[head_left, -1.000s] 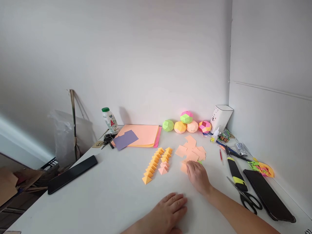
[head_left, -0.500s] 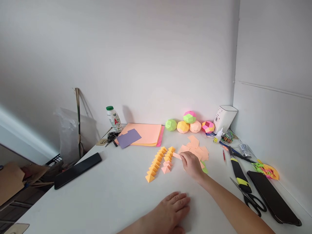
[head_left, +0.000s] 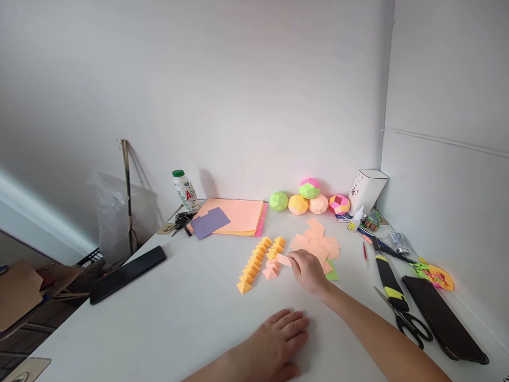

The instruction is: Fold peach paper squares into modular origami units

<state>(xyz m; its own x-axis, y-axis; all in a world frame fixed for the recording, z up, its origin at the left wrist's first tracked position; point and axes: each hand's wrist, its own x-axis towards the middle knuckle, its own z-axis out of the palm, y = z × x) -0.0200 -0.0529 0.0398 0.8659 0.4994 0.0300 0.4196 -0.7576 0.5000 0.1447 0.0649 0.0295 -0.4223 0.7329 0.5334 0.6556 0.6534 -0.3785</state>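
Note:
Pinched in the fingers of my right hand (head_left: 309, 269) is a peach paper piece (head_left: 283, 260), held just right of the folded rows. My left hand (head_left: 284, 339) lies flat on the white table (head_left: 170, 334) with its fingers stretched out, holding nothing. Two rows of small folded paper pyramids stand side by side: an orange row (head_left: 253, 266) on the left, and a shorter row with orange pieces (head_left: 277, 246) behind peach ones (head_left: 271, 270). Beyond my right hand a loose pile of cut peach paper pieces (head_left: 316, 241) overlaps a green paper piece (head_left: 331, 271).
Several faceted paper balls (head_left: 298, 205) stand by the wall. Paper sheets (head_left: 242, 212), a purple card (head_left: 210, 222), a bottle (head_left: 185, 192) and keys (head_left: 182, 223) lie back left. To the right are glue (head_left: 355, 220), a utility knife (head_left: 392, 281), scissors (head_left: 413, 323) and dark flat cases (head_left: 445, 318) (head_left: 128, 273).
My right hand has drawn slightly nearer and to the left with the peach paper piece, away from the pile. My left hand stays flat on the table. The view has tilted slightly.

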